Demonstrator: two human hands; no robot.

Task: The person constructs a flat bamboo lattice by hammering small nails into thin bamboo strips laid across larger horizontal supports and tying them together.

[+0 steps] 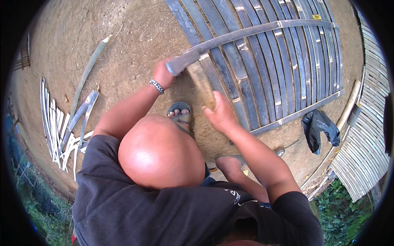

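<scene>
My right hand (221, 112) is closed round the wooden handle of a hatchet (202, 82). Its dark metal head, with a brighter edge at the left, is over the left end of a cross strip (240, 33) on a slatted bamboo panel (256, 82). Beside that end, my left hand (163, 75) is curled closed, a braided bracelet on its wrist. The hatchet head partly covers its fingers, so what they grip cannot be made out. The panel lies on the ground, its dark split-bamboo slats crossed by strips.
White split strips (53, 127) lie in a pile at the left, near a long bamboo piece (88, 67). A black plastic bag (318, 129) rests by the panel's near right corner. Beyond a bamboo pole (349, 104) runs a pale slatted surface (365, 123). My sandalled foot (180, 112) stands between my arms.
</scene>
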